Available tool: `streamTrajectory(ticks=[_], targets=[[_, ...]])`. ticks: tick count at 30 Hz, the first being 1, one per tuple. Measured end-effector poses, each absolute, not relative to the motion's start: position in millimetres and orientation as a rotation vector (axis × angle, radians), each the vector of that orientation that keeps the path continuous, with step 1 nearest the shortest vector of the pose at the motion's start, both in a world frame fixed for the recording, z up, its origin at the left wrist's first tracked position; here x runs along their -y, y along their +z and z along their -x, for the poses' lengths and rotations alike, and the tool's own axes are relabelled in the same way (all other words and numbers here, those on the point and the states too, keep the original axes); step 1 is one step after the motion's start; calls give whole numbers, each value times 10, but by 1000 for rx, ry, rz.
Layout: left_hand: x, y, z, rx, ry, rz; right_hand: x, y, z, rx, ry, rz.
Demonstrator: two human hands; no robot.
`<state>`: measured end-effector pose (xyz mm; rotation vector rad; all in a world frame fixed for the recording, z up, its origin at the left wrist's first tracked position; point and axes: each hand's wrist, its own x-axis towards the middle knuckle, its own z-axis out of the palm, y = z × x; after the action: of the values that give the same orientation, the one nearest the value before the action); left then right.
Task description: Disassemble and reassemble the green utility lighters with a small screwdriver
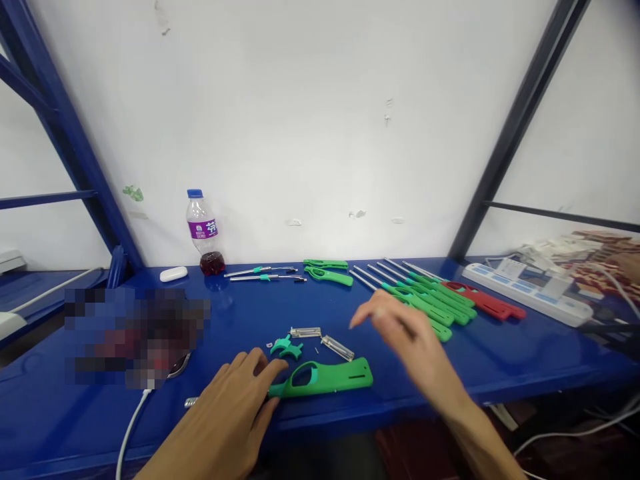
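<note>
My left hand (pixel 240 400) is closed on the neck of a green lighter (pixel 335 378) that lies near the front edge, its handle pointing right and its metal tip showing left of the hand. My right hand (pixel 400 330) is raised over the shelf, fingers bent; whether a small thing is between them cannot be made out. Behind the lighter lie teal trigger pieces (pixel 290 348) and two clear fuel tanks (pixel 337 347). A row of green lighters (pixel 435 303) lies at the right, with red ones (pixel 487 300) beside it.
The blue shelf (pixel 250 313) carries a bottle (pixel 204 233), a white case (pixel 173 273), metal rods (pixel 267 277) and green handle shells (pixel 327 275) along the wall. A white power strip (pixel 530 293) lies at the right. A white cable (pixel 131 427) crosses the left front.
</note>
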<state>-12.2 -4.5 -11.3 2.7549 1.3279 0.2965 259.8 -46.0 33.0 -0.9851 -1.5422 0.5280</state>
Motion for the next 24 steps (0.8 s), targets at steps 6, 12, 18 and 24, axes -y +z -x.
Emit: streamTrajectory(ticks=[6, 12, 18, 24], targets=[[55, -233, -171, -1064, 505, -2814, 429, 424, -2702, 901, 858, 552], [-9, -285, -388, -979, 501, -2822, 352, 342, -2560, 958, 981, 512], [-47, -259, -414, -946, 448, -2751, 217, 139, -2503, 1056, 979, 612], [-87, -309, -388, -911, 514, -2684, 142, 40, -2475, 1100, 892, 629]])
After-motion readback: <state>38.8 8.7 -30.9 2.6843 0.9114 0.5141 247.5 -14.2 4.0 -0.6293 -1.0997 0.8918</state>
